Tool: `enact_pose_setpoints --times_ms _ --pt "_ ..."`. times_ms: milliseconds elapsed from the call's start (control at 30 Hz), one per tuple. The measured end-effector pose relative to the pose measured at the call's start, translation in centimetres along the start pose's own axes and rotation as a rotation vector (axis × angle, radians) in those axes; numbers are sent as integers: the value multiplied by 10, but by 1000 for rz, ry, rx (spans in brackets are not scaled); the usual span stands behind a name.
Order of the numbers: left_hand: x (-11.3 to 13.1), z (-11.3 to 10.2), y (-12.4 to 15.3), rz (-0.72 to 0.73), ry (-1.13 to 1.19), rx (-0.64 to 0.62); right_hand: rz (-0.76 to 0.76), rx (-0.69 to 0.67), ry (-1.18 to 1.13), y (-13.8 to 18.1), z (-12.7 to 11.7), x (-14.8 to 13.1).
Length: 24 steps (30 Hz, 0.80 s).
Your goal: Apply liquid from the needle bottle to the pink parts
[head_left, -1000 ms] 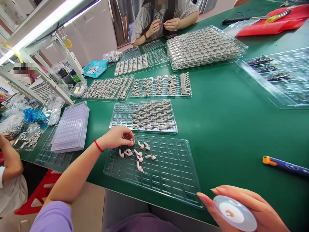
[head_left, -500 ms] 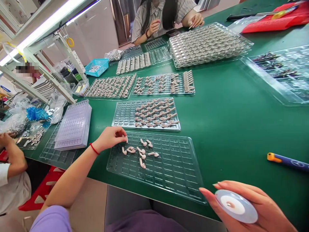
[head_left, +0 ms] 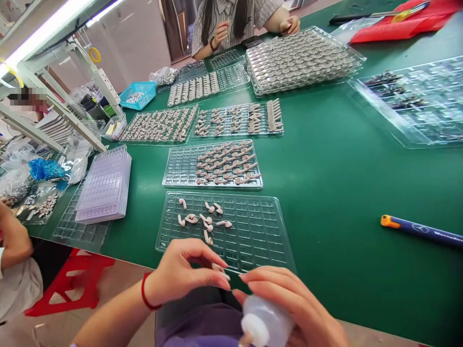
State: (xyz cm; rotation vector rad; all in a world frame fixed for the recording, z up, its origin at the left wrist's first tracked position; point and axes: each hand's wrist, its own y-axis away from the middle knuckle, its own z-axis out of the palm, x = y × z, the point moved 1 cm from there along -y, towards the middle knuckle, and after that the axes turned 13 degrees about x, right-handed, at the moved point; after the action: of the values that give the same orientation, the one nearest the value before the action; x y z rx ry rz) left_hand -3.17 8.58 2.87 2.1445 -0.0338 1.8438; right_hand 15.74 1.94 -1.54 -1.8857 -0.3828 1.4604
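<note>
My left hand (head_left: 195,270) is closed, pinching a small pale earbud shell (head_left: 219,271) between thumb and fingertips; the fingers partly cover it. Close beside it, my right hand (head_left: 292,299) is wrapped round a translucent squeeze bottle (head_left: 277,320). The bottle's white neck and tip point down toward my lap. Behind both hands lies a clear compartment tray (head_left: 256,226). Several loose pinkish-white earbud shells (head_left: 208,220) with thin wires sit in its left part, and another earbud shell (head_left: 183,203) rests near its far left corner.
Beyond it is a tray (head_left: 177,166) part-filled with earbud pieces. More filled trays (head_left: 159,125) stand farther back, beside a large tray stack (head_left: 304,60). Empty trays (head_left: 103,185) are stacked left. A blue pen-like tool (head_left: 423,230) lies right. A person (head_left: 231,24) sits opposite.
My left hand has drawn back from the tray's far left corner toward me, leaving an earbud shell there. My right hand has come left to meet it, turning the bottle.
</note>
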Motion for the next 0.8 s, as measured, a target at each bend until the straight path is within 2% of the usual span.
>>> enact_pose_setpoints --times_ms 133,200,267,400,433,500,600,733,800 --pt "-26 15 23 -274 309 20 -17 -70 -107 -1 12 -5" --pt "-34 15 29 -297 346 34 1 -91 -148 1 12 -6" --pt "-37 11 33 -157 245 78 33 -100 -162 2 10 -6" --pt "-26 6 41 406 -217 108 66 -117 -146 1 7 -6" --pt "-23 6 44 487 -312 98 62 -122 -140 1 7 -6" --pt "-20 7 47 497 -415 90 67 -142 -125 3 8 -6" --pt "-23 10 51 262 -396 97 171 -180 -41 13 6 -5" --pt "-37 11 57 -269 -125 172 386 -203 113 36 -7 -2" --pt "-44 9 59 -449 14 229 410 -198 140 46 -15 -1"
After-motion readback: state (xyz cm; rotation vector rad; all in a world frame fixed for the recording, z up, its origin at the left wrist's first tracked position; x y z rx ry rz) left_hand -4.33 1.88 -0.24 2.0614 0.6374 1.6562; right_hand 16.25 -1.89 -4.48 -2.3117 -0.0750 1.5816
